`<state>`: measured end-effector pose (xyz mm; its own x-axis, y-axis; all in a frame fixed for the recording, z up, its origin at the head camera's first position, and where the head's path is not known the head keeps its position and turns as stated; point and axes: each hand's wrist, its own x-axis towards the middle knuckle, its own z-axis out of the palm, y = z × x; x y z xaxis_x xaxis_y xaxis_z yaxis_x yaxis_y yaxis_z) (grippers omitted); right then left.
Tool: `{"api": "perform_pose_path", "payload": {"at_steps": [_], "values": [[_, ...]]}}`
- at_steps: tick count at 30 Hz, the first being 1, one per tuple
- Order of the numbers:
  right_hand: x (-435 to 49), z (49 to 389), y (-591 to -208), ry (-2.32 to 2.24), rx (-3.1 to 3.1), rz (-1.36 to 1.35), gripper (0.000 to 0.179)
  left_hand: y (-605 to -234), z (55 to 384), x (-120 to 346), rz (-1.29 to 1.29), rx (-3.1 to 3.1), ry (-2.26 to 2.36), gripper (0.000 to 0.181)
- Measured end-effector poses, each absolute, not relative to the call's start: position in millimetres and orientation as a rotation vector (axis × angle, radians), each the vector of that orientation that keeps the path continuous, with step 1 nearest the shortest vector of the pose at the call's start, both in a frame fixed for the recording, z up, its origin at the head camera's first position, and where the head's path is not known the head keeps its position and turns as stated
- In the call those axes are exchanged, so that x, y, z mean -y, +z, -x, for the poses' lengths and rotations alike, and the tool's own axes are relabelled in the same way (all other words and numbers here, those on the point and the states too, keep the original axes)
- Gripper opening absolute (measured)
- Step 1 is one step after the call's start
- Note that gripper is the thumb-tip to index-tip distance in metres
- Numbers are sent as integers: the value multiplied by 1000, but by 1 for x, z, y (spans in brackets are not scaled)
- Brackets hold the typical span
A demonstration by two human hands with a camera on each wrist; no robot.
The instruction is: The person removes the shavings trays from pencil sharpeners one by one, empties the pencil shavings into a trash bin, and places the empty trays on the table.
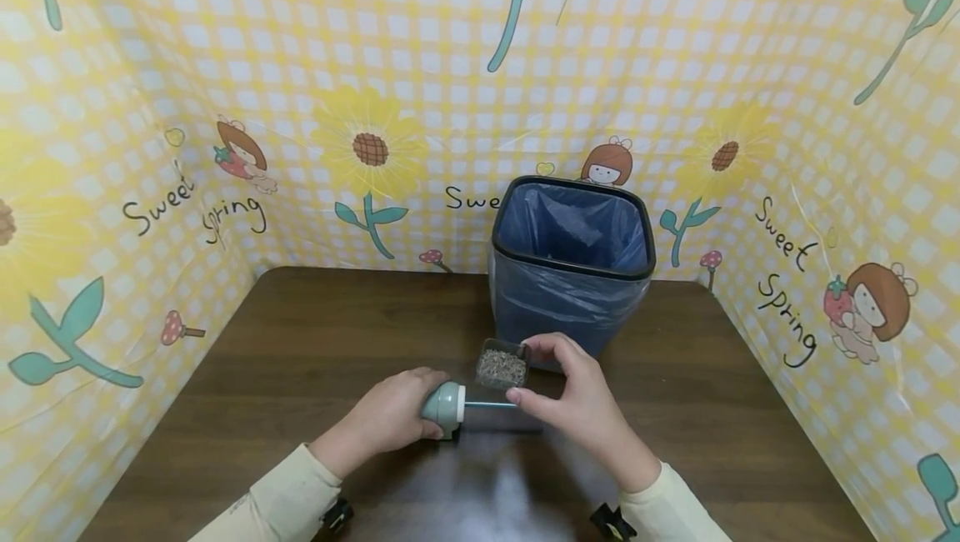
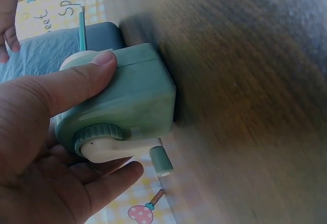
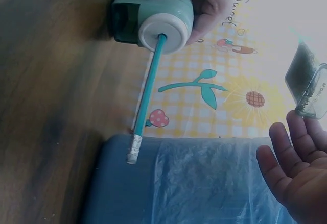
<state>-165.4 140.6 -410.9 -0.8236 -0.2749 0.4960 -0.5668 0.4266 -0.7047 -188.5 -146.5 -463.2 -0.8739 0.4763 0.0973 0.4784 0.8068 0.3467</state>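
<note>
My left hand (image 1: pixel 401 410) grips a green crank pencil sharpener (image 1: pixel 445 404) on the brown table. In the left wrist view the thumb lies on its top, and the crank handle (image 2: pixel 162 162) sticks out at the back. A teal pencil (image 3: pixel 149 89) with a worn eraser end is stuck in the white front ring. Below that ring, a dark drawer slot (image 3: pixel 126 22) gapes in the body. My right hand (image 1: pixel 583 400) pinches the clear shavings drawer (image 1: pixel 502 367) between thumb and fingers, above the pencil. Grey shavings fill it.
A dark bin (image 1: pixel 562 300) lined with a translucent bag stands upright at the back of the table (image 1: pixel 360 317), just beyond my right hand. Its top is open. Yellow checked cloth (image 1: pixel 450 50) with printed flowers walls the table at the back and sides.
</note>
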Motion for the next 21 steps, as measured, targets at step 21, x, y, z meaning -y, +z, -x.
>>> {"api": "perform_pose_path", "payload": {"at_steps": [21], "values": [[-146,167,-395,1314,2391,-701,52,-464,189,146,778,2984,-538,73]]}}
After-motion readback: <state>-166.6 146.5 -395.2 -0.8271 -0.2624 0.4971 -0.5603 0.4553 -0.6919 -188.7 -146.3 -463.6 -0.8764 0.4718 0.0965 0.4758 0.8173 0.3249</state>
